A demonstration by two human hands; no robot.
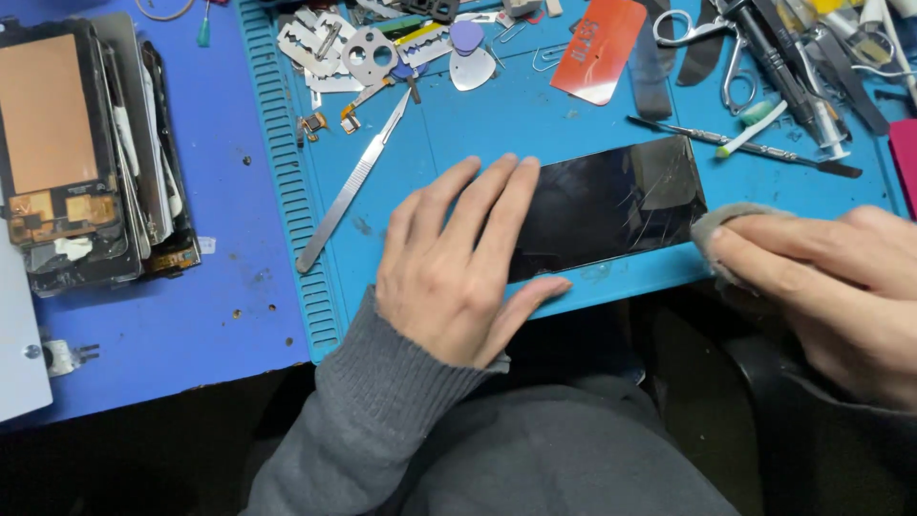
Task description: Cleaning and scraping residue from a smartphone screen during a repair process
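A black phone screen (611,205) with cracks near its right end lies flat on the blue work mat (535,115), close to the front edge. My left hand (458,263) presses flat on the screen's left end, fingers spread and thumb along its near edge. My right hand (831,287) pinches a small grey cloth (716,225) against the screen's right edge.
A stack of opened phones (86,153) sits at the left on the blue table. Tweezers (353,182), razor blades (315,43), plastic picks (470,59), a red card (597,48), scissors (712,43) and several hand tools (812,76) crowd the mat's far side.
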